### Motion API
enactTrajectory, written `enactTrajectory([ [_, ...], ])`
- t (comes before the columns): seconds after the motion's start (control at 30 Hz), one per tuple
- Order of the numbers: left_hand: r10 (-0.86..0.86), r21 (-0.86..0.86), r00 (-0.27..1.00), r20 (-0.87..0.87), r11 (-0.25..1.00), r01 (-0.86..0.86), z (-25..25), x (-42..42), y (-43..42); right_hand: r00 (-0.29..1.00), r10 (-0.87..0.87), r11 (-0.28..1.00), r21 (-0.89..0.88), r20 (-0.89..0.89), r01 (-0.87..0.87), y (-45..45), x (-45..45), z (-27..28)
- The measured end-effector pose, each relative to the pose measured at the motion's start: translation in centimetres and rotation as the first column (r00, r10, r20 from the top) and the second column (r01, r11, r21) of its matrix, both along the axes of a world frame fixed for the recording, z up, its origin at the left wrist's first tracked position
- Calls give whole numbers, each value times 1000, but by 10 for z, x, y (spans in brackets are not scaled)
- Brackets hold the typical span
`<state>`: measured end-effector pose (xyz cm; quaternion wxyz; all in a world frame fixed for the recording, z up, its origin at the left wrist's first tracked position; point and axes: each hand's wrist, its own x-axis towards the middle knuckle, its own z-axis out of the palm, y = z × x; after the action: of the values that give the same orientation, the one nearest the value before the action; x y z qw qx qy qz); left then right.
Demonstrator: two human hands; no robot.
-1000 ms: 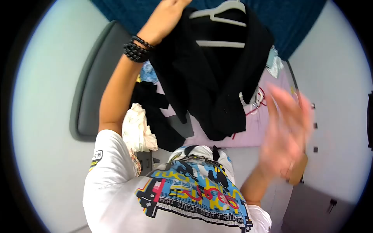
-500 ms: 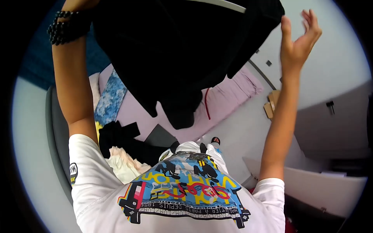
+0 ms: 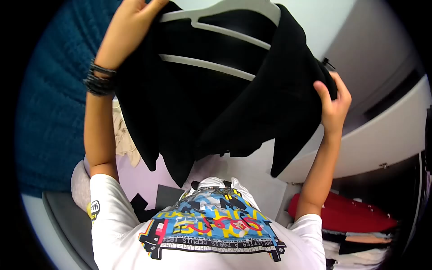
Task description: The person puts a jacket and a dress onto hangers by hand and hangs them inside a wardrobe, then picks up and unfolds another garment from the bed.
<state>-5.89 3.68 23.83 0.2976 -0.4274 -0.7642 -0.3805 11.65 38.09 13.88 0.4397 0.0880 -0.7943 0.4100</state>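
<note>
A black jacket (image 3: 238,112) with a wide collar hangs on a light grey plastic hanger (image 3: 220,29) in front of me, its lower points dangling. My left hand (image 3: 132,24) grips the jacket at its left shoulder, near the hanger's end; the fingertips are partly cut off by the top edge. On the other side, my right hand (image 3: 335,105) pinches the jacket's shoulder, with the thumb in front and the fingers curled behind the cloth. The hanger's hook is out of view.
At the right stands an open wardrobe with a white door (image 3: 360,153); inside are a red garment (image 3: 346,211) and folded clothes (image 3: 360,252). A pink-covered bed (image 3: 135,175) lies beyond, with a beige cloth (image 3: 125,135). A dark blue curtain (image 3: 49,103) hangs at left.
The view has turned right towards the open wardrobe. The jacket now sits lower, showing its hanger and collar. My right hand, spread beside the cloth before, has closed on the jacket's shoulder.
</note>
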Motion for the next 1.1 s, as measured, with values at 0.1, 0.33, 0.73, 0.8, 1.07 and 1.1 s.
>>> enactTrajectory([
  [0.1,46,-23,985,-165,998,-51,-23,31,66,902,-392,890,173,-181,422,23,70,-13],
  [0.33,-325,-55,877,354,929,366,-76,82,202,896,-442,837,-343,37,427,60,197,-83],
  [0.73,-853,-128,332,403,306,943,-141,93,380,538,-843,427,-599,6,677,30,289,-108],
  [0.8,-870,-156,252,423,204,967,-147,93,406,361,-932,280,-581,25,764,13,280,-99],
  [1.07,-997,-275,-80,-10,-74,959,-148,102,485,-12,-996,31,-477,-86,879,-33,229,-66],
  [1.1,-991,-253,-133,2,-129,959,-147,107,489,-38,-995,8,-467,-89,884,-36,224,-64],
])
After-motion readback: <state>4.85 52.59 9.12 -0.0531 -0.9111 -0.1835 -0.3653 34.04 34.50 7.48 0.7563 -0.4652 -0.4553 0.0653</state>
